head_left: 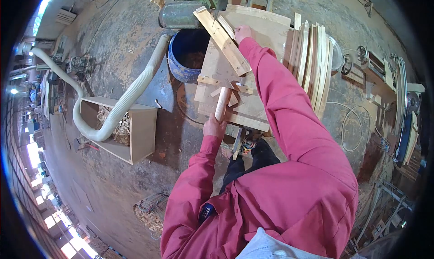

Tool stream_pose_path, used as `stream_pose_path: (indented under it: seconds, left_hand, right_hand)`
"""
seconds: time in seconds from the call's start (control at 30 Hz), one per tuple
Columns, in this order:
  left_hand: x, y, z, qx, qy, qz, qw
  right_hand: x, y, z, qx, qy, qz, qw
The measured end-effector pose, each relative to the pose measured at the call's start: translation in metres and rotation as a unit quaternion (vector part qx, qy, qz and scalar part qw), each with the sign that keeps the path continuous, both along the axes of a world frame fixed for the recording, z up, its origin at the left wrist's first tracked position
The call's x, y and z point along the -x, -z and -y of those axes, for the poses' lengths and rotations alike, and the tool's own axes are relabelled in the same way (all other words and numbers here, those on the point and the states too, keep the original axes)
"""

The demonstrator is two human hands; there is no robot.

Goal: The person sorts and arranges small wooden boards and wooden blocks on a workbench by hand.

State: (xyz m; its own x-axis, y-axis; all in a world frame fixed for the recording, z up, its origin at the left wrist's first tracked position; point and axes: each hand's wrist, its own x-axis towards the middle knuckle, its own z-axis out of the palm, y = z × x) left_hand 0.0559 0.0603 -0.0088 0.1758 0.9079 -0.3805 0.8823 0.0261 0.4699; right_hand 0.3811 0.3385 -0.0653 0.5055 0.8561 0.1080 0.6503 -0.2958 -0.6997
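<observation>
On a pale, flat wooden desk (276, 34), a narrow wooden strip (226, 27) is touched by the right hand (243, 33), its grip unclear, apparently for guiding, while a rounded pale-wood handle (222, 103) is clasped by the left hand's (214, 126) fingers, steady pressure seemingly being required next.

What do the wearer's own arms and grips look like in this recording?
The left sleeve and right sleeve are long, loose and pinkish-red, with creased cloth reaching about to the wrists. The left grip and right grip are bare hands with no gloves. I can make out no cables or markings on either arm.
</observation>
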Motion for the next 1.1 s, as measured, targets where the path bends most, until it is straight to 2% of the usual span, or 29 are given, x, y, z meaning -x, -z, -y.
stream_pose_path:
  seconds: [0.07,0.17,0.23,0.33,0.53,0.67,0.83,0.93,1.1]
  left_hand:
    - [0.003,0.002,0.004,-0.009,0.002,0.002,1.000]
    - [0.012,0.003,0.014,-0.009,0.007,0.001,1.000]
    - [0.020,0.004,0.021,-0.019,0.010,0.011,1.000]
    - [0.031,0.005,0.033,-0.014,0.011,-0.007,1.000]
    - [0.057,0.010,0.057,0.025,0.008,0.010,1.000]
    - [0.063,0.001,0.064,0.036,-0.001,0.001,0.999]
    - [0.067,-0.001,0.069,0.048,-0.003,-0.010,0.999]
    - [0.065,0.001,0.067,0.042,-0.009,-0.004,0.999]
    - [0.054,-0.002,0.057,0.035,-0.012,-0.006,0.999]
  right_hand:
    - [-0.002,0.003,0.010,-0.006,0.016,-0.002,1.000]
    - [0.023,-0.043,0.058,-0.007,0.079,-0.065,0.995]
    - [0.036,-0.053,0.079,-0.046,0.028,-0.049,0.997]
    - [0.046,-0.037,0.091,-0.076,0.023,-0.048,0.996]
    - [0.072,-0.046,0.112,-0.044,-0.033,-0.042,0.998]
    - [0.085,-0.052,0.093,0.012,-0.026,-0.098,0.995]
    - [0.085,-0.026,0.051,-0.021,-0.028,-0.161,0.986]
    - [0.083,-0.020,0.038,-0.001,-0.017,-0.179,0.984]
    - [0.073,-0.013,0.022,-0.033,-0.026,-0.177,0.983]
